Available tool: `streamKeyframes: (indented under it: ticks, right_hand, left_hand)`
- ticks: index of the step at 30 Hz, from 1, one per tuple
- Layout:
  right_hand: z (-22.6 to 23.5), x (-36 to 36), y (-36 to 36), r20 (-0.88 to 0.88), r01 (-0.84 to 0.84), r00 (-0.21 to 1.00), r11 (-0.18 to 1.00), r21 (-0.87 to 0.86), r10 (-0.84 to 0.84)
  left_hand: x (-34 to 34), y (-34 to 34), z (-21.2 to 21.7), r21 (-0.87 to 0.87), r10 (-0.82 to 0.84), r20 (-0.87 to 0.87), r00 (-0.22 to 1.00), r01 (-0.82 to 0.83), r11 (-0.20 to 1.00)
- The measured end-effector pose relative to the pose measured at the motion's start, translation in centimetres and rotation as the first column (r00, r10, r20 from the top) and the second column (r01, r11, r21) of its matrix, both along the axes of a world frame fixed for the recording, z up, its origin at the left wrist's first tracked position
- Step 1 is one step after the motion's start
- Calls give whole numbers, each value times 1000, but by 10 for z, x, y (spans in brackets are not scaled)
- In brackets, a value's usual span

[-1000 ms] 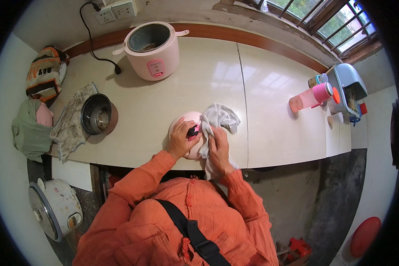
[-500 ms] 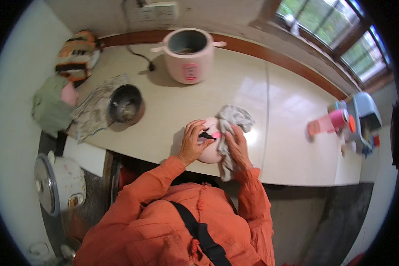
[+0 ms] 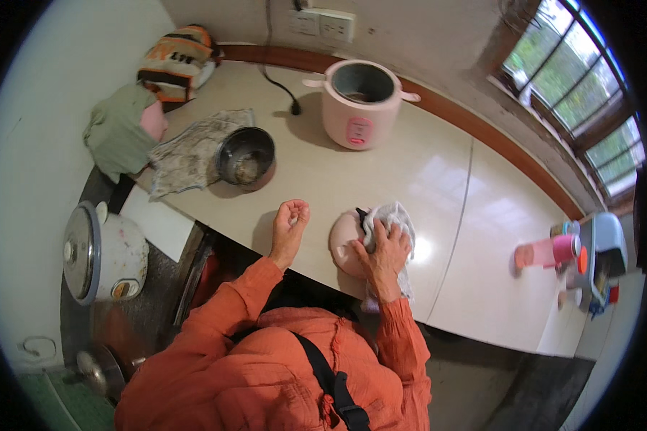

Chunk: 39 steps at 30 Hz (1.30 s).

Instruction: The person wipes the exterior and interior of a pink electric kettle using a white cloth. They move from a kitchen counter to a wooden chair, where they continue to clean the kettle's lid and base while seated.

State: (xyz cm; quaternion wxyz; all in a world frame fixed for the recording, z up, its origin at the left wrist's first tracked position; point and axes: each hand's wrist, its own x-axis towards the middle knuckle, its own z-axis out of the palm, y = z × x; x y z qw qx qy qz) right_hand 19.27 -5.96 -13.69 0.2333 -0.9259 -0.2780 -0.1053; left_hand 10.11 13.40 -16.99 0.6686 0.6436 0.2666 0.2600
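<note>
A rounded pink lid (image 3: 346,244) with a black part at its top lies near the counter's front edge. My right hand (image 3: 387,253) presses a grey-white cloth (image 3: 392,214) onto its right side, fingers bent over the fabric and thumb on the pink surface. The cloth hangs down past the lid toward the front edge. Left of the lid and apart from it, my left hand (image 3: 290,228) is raised with its fingers curled closed. Whether anything small sits in those fingers is hidden.
A pink rice cooker (image 3: 359,108) stands uncovered at the back. A dark inner pot (image 3: 246,159) with residue sits on a patterned cloth (image 3: 187,161). A power plug (image 3: 295,108) lies nearby. Pink bottle (image 3: 546,251) and blue container (image 3: 605,241) are far right; a white cooker (image 3: 115,251) stands lower left.
My left hand has let go of the lid and moved left, its fingers now curled. The right hand has shifted over the lid with the cloth. The whole view has shifted.
</note>
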Motion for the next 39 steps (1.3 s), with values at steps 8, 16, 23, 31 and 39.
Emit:
streamKeyframes:
  ticks: [8,16,23,31,39]
  right_hand:
    - [-33,-2,4,87,-29,996,977,209,11]
    - [-12,-28,12,49,89,988,808,582,-145]
    - [-6,-92,19,-286,362,930,452,815,-230]
    - [-31,-164,-30,-369,435,855,117,893,-365]
    - [-56,-249,-120,-185,391,699,152,908,-690]
  left_hand:
    - [-21,70,43,-758,251,58,966,-121,640]
    - [-13,183,10,-953,41,82,996,66,295]
    - [19,250,-27,-888,-33,-7,999,9,459]
    - [48,147,14,-687,-424,-46,905,279,671]
    - [43,-55,24,-648,-890,-43,454,665,371]
